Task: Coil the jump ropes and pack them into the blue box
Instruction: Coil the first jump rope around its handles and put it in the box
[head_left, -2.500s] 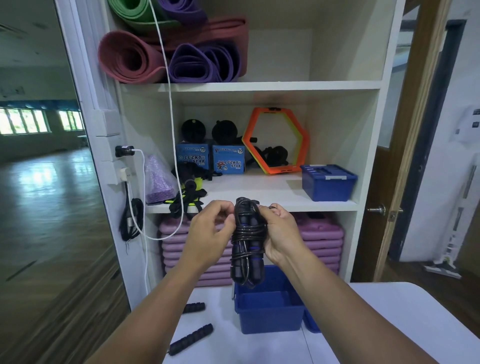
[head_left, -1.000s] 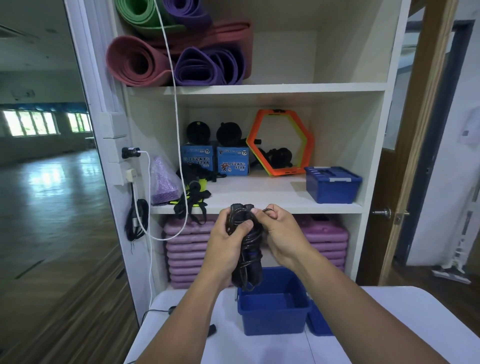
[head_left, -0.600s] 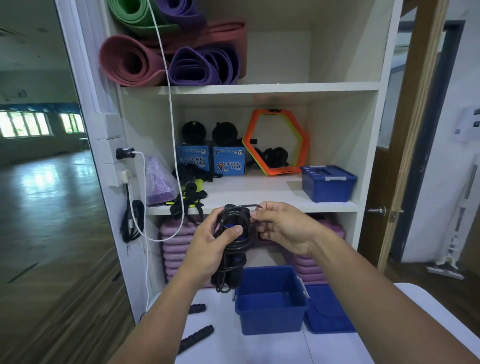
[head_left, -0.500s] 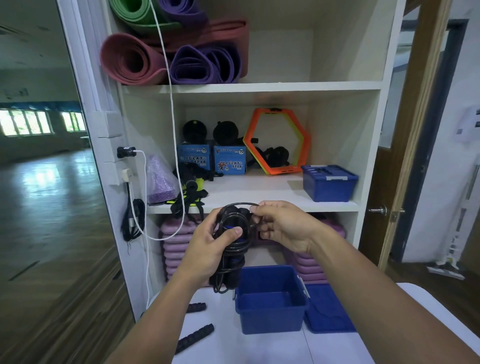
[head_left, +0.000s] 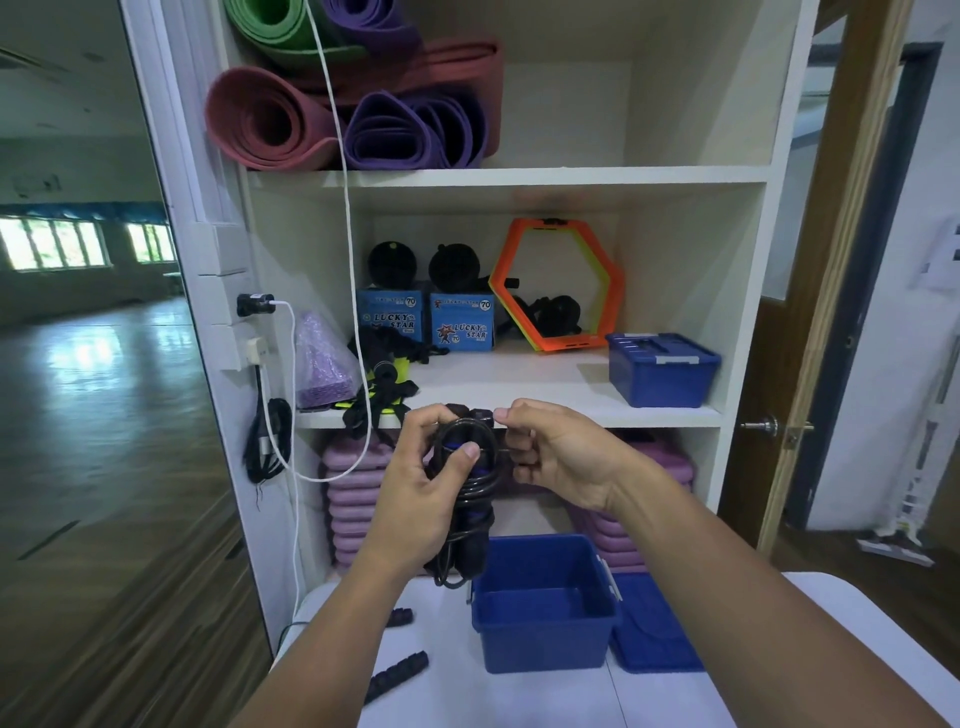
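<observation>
Head view: gripping coiled jump rope (head_left: 470, 540) in left hand (head_left: 421, 499), pinching its top strand with right hand (head_left: 556, 457); nothing yet in blue box (head_left: 545, 644).

light was bright and even. daylight came from the windows (head_left: 62, 249) far left and glared on the glossy floor (head_left: 88, 364). soft shadows lay under each board of the shelf unit (head_left: 519, 176). the door frame (head_left: 841, 260) bowed with wide-angle distortion. the left hand (head_left: 421, 493) and right hand (head_left: 561, 457) were sharp; the black jump rope (head_left: 475, 488) lost detail.
</observation>
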